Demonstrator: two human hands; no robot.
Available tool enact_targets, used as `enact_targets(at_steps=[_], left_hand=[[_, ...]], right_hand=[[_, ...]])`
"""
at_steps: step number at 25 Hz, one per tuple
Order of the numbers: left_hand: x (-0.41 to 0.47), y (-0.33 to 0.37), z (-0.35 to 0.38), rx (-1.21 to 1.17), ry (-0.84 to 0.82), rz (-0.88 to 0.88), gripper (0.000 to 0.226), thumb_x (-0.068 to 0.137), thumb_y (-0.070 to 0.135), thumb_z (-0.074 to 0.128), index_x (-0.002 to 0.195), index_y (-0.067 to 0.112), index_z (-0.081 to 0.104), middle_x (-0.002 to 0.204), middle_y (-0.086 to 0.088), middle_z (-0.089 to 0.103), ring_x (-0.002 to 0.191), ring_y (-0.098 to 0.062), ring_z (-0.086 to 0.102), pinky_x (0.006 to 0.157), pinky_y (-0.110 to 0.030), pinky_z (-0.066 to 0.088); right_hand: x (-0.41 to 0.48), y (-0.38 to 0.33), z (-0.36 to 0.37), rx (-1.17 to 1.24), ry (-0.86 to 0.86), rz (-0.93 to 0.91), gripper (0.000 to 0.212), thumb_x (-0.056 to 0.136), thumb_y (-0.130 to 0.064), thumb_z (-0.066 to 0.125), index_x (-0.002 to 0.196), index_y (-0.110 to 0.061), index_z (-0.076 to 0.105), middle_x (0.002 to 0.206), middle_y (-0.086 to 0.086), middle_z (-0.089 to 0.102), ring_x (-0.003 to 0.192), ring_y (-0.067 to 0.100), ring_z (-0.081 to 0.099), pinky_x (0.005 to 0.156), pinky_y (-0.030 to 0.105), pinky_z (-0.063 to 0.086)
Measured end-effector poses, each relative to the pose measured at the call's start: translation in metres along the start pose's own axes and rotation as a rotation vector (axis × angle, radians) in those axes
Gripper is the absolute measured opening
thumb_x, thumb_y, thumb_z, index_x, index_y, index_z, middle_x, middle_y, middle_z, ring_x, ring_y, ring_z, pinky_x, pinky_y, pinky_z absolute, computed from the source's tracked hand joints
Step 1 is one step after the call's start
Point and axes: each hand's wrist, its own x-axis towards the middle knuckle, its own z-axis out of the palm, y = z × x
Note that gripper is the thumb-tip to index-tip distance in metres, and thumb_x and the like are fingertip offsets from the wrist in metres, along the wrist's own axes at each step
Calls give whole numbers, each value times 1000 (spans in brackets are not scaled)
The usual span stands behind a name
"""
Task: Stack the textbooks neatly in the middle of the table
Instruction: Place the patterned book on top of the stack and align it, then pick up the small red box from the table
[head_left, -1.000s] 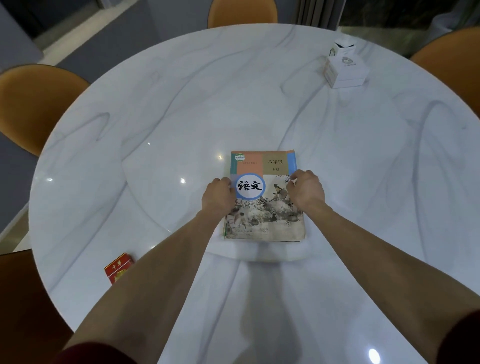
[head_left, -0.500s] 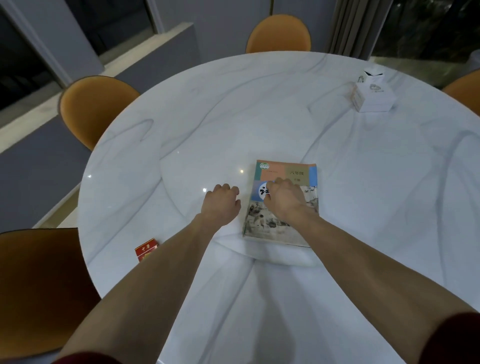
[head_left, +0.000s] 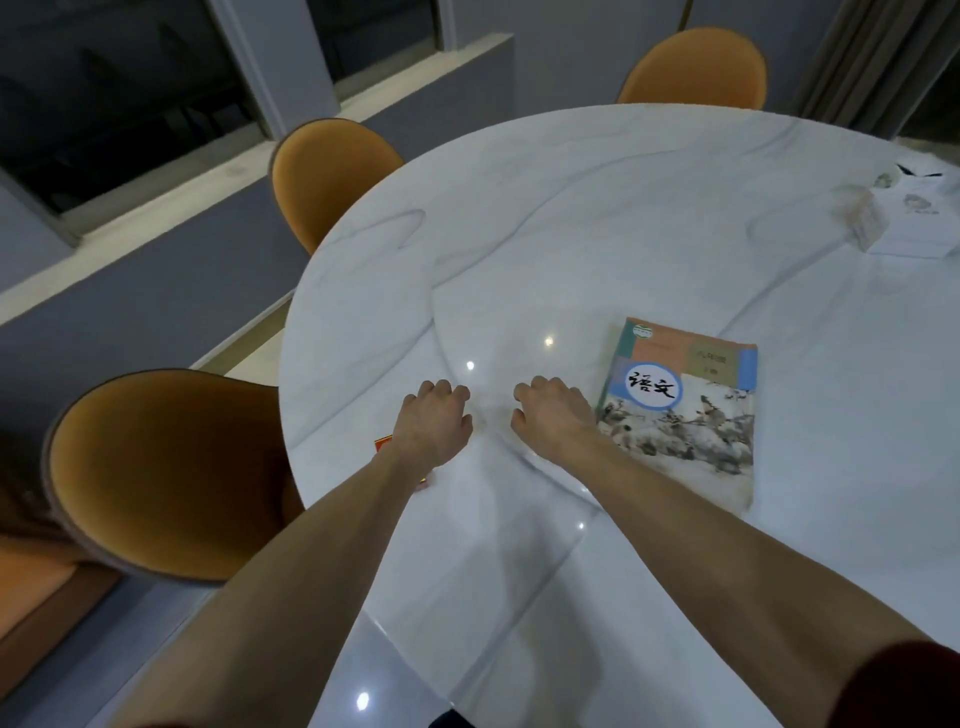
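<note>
Fingers of both hands are loosely curled and hold nothing. Left hand (head_left: 434, 428) and right hand (head_left: 553, 418) hover side by side above the table (head_left: 519, 249), apart from each other. Textbook (head_left: 680, 410) lies flat, cover up, just right of the right hand, on the raised central disc. Red pack (head_left: 384, 445) lies partly hidden under the left wrist, near the table's left edge. White box (head_left: 914, 223) sits far right. Bare marble surrounds the textbook.
</note>
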Motion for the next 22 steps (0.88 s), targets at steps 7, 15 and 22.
enact_targets(at_steps=[7, 15, 22], left_hand=[[-24, -65, 26, -131, -45, -95, 42, 93, 25, 46, 132, 8, 45, 126, -14, 53, 116, -31, 48, 88, -40, 46], [-31, -114, 68, -264, -180, -15, 96, 78, 56, 64, 150, 14, 17, 157, -15, 20, 146, -31, 14, 118, -43, 24], [-19, -117, 92, -287, -190, 78, 100, 73, 50, 71, 149, 11, 20, 153, -14, 25, 145, -31, 16, 121, -40, 22]], right_hand=[[14, -63, 33, -14, -91, -56, 31, 94, -15, 39, 121, -9, 54, 119, 10, 57, 110, 29, 52, 89, 35, 40], [28, -108, 75, 50, -241, -41, 35, 97, -25, 38, 126, -9, 51, 122, 12, 57, 113, 29, 54, 92, 40, 46], [41, -123, 96, 206, -285, 64, 36, 97, -24, 42, 126, -6, 51, 119, 16, 59, 111, 31, 56, 90, 39, 47]])
